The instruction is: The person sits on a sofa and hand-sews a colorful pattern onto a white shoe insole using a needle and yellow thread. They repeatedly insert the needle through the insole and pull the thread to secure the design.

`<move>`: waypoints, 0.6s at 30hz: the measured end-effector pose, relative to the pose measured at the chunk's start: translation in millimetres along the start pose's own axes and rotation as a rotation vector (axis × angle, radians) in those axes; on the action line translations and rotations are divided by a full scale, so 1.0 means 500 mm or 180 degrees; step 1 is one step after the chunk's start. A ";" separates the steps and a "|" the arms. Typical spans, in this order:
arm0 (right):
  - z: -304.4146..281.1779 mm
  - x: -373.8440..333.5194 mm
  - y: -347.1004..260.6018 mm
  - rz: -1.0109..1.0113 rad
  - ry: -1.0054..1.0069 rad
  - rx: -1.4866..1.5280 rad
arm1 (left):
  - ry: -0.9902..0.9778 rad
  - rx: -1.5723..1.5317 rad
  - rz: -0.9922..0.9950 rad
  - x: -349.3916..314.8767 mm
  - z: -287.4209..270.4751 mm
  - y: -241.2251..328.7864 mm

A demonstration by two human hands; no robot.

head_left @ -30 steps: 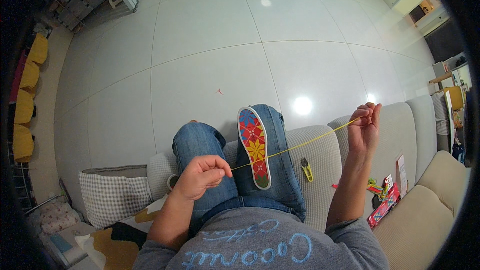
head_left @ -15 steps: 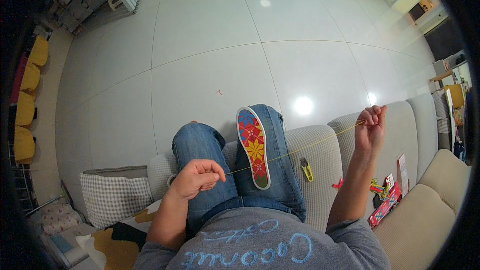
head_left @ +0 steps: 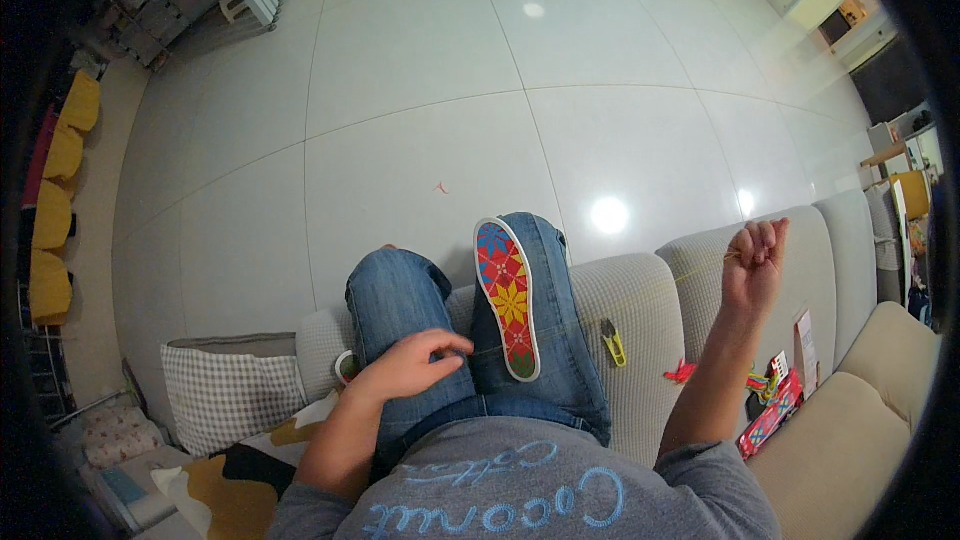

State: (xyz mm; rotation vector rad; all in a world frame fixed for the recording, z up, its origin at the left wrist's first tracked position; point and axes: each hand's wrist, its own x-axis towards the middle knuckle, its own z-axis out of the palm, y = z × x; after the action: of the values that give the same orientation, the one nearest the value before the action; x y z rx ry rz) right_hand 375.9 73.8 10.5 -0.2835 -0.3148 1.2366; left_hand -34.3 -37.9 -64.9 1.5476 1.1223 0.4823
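Note:
An embroidered shoe insole point(head_left: 508, 300), white-rimmed with red, yellow, blue and green flower patterns, lies on my right thigh. My left hand point(head_left: 415, 365) hovers over my left thigh beside the insole's lower end, its index finger and thumb apart. Raised out to the right above the sofa, my right hand point(head_left: 755, 265) has its fingers closed on a thin yellow thread point(head_left: 650, 293). The thread trails faintly back toward the insole; its far end is hard to make out. Whether a needle sits in the right fingers is too small to tell.
Yellow-handled thread snips point(head_left: 613, 343) lie on the sofa seat by my right leg. Farther right are a red thread bundle point(head_left: 682, 372), several coloured skeins point(head_left: 765, 380) and a red patterned pouch point(head_left: 772, 415). A checked cushion point(head_left: 232, 395) sits at the left.
My left hand has opened from a closed grip and shifted slightly right. My right hand has moved a little right and down. The taut thread now looks fainter.

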 end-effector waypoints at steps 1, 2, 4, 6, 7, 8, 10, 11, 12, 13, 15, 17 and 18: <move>0.003 -0.001 -0.011 -0.0016 -0.0063 -0.0083 | 0.0413 0.0499 0.0535 0.011 0.013 -0.016; 0.002 0.000 -0.025 -0.0079 -0.0113 -0.0125 | 0.0703 0.0196 0.0292 0.027 0.024 -0.027; -0.005 0.000 -0.059 -0.0224 -0.0234 -0.0346 | 0.1284 -0.0420 -0.0184 0.073 0.039 -0.040; 0.007 -0.005 -0.089 -0.0448 -0.0078 -0.0682 | 0.1534 -0.0604 -0.0464 0.121 0.049 -0.042; -0.001 -0.003 -0.121 -0.0374 -0.0342 -0.0787 | 0.1653 -0.0703 -0.0597 0.144 0.056 -0.043; -0.005 -0.001 -0.149 -0.0575 -0.0283 -0.1018 | 0.1655 -0.0804 -0.0544 0.164 0.065 -0.051; -0.005 0.002 -0.210 -0.0975 -0.0103 -0.1354 | 0.1653 -0.1005 -0.0440 0.197 0.078 -0.060; -0.011 0.007 -0.246 -0.1162 0.0009 -0.1448 | 0.1651 -0.0997 -0.0463 0.201 0.076 -0.057; -0.034 0.015 -0.300 -0.1415 -0.0213 -0.1725 | 0.1619 -0.0996 -0.0474 0.207 0.074 -0.044; -0.011 0.001 -0.342 -0.1575 -0.0300 -0.2029 | 0.1546 -0.1029 -0.0463 0.215 0.072 -0.032; -0.005 0.006 -0.400 -0.2192 -0.0080 -0.2235 | 0.1551 -0.1689 -0.0387 0.204 0.057 -0.003; 0.031 0.003 -0.402 -0.2292 -0.0477 -0.2564 | 0.1661 -0.2311 -0.0141 0.181 0.037 0.033; 0.055 -0.003 -0.390 -0.2348 -0.0678 -0.2744 | 0.1664 -0.2691 0.0091 0.167 0.026 0.059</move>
State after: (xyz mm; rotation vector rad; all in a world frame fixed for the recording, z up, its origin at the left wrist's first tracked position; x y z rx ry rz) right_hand 535.5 14.2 109.4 -0.6979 -1.0371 0.3410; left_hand 26.4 27.5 -63.4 0.7026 1.0628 1.2449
